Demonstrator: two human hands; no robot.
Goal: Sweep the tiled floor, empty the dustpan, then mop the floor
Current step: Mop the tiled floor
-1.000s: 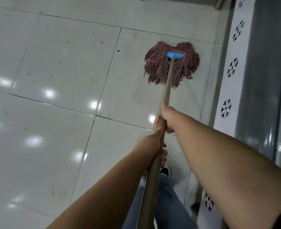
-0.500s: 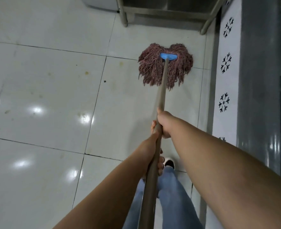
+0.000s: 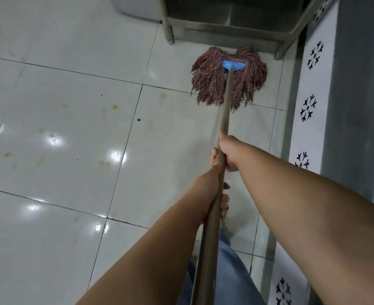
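Observation:
A mop with a reddish-brown string head (image 3: pixel 212 84) and a blue clamp (image 3: pixel 233 65) rests on the white tiled floor (image 3: pixel 71 128), pressed up near the foot of a metal rack. Its long brown handle (image 3: pixel 225 115) runs back toward me. My right hand (image 3: pixel 230 153) grips the handle further down the shaft, and my left hand (image 3: pixel 208 190) grips it just behind, closer to my body. Yellowish stains and a small dark speck (image 3: pixel 139 119) dot the tiles left of the mop.
A steel rack (image 3: pixel 230 27) with thin legs stands straight ahead, its left leg (image 3: pixel 168 29) close to the mop. A grey-and-white wall base with black snowflake marks (image 3: pixel 308 108) runs along the right. My jeans-clad leg (image 3: pixel 232 271) is below the handle.
The mop head has slid forward across the tile seam, up to the rack's base. Both hands kept their grip on the handle as the view tilted ahead.

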